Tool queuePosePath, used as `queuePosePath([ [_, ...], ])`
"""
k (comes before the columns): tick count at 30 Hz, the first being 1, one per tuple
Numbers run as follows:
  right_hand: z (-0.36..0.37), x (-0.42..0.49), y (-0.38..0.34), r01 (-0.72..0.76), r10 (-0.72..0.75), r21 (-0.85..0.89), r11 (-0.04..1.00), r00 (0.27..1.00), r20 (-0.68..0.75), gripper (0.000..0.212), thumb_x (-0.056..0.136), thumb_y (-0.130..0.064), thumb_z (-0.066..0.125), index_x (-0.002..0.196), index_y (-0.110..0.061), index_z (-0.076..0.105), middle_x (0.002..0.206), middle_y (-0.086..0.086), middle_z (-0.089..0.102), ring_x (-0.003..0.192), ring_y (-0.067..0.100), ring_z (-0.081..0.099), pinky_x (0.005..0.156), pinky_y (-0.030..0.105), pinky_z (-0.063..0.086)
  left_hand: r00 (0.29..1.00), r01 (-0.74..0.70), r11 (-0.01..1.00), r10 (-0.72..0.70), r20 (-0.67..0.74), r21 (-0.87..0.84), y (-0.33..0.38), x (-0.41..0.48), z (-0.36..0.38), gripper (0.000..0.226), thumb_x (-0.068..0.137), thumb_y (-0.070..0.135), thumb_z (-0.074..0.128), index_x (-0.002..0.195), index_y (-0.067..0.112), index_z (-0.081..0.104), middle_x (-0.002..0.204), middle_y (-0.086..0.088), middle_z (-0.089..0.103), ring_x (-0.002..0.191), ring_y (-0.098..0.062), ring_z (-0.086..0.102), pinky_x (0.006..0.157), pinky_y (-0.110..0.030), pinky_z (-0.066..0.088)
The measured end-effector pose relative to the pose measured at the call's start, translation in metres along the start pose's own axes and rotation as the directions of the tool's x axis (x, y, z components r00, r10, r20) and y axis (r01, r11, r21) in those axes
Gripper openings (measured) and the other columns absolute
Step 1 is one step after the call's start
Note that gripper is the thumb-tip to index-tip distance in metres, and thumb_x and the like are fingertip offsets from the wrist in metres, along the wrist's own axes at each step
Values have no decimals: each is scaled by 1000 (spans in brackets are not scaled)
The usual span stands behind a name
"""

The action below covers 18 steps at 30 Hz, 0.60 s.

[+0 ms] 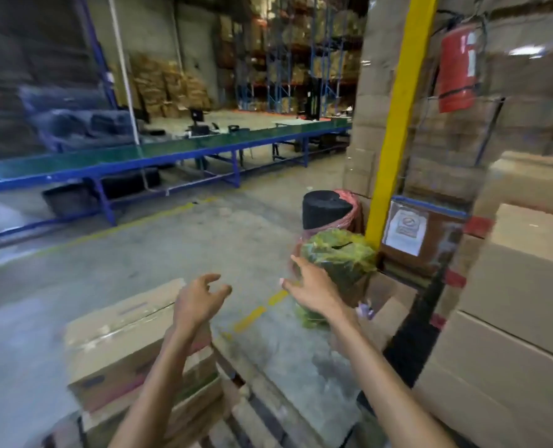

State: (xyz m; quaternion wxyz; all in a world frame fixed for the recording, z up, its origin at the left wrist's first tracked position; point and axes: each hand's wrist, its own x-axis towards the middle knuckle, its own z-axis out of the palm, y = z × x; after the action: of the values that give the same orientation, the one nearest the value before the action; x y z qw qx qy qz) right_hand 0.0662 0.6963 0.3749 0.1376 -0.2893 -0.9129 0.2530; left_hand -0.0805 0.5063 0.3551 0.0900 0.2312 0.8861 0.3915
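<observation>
Both my arms reach forward over a wooden pallet [262,412]. My left hand [197,300] hovers in the air above the right end of a taped cardboard box [120,344] that sits on the pallet; its fingers are loosely curled and hold nothing. My right hand [314,287] is spread with straight fingers, empty, in front of a roll wrapped in green-yellow plastic [339,257]. Whether it touches the roll is unclear in the blur.
Stacked cardboard boxes [514,334] rise at the right. A yellow post [394,124] stands behind the green roll, with a black roll [325,210] beside it. A red fire extinguisher [457,69] hangs high right. A long green-topped blue table [171,153] crosses the concrete floor [159,253].
</observation>
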Motion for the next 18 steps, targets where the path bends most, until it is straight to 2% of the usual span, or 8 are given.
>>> queuePosePath([
  [3, 72, 22, -51, 58, -63, 37, 998, 986, 156, 72, 94, -43, 63, 155, -17, 37, 157, 9, 44, 143, 27, 42, 111, 31, 34, 991, 109, 994, -108, -78, 3, -85, -1, -45, 56, 88, 43, 72, 137, 18, 64, 130, -13, 70, 124, -27, 63, 99, -38, 50],
  [7, 159, 53, -111, 110, -134, 92, 990, 938, 321, 72, 95, -40, 63, 157, -16, 34, 161, 5, 38, 147, 25, 37, 112, 30, 33, 961, 250, 968, -247, -122, 16, -175, 1, -89, 61, 91, 40, 71, 145, 16, 55, 144, -9, 61, 131, -29, 57, 104, -39, 46],
  [10, 217, 72, -145, 107, -151, 131, 986, 908, 390, 72, 95, -39, 63, 157, -17, 34, 159, 7, 41, 145, 27, 40, 111, 32, 36, 935, 330, 944, -324, -146, 20, -229, 3, -112, 64, 94, 40, 68, 150, 17, 49, 149, -8, 56, 132, -30, 57, 102, -38, 45],
  [14, 285, 97, -168, 93, -147, 137, 986, 869, 472, 74, 95, -43, 64, 157, -16, 34, 157, 7, 43, 143, 28, 42, 111, 35, 39, 879, 448, 892, -453, -150, -63, -289, 9, -133, 64, 96, 34, 66, 152, 13, 45, 147, -13, 57, 130, -31, 57, 102, -38, 46],
  [18, 331, 128, -172, 57, -121, 143, 988, 863, 490, 73, 95, -41, 65, 156, -15, 35, 159, 6, 41, 145, 27, 40, 112, 34, 37, 842, 508, 855, -518, -151, -102, -326, 30, -141, 59, 97, 24, 66, 150, 6, 45, 143, -13, 58, 132, -33, 55, 93, -32, 44],
])
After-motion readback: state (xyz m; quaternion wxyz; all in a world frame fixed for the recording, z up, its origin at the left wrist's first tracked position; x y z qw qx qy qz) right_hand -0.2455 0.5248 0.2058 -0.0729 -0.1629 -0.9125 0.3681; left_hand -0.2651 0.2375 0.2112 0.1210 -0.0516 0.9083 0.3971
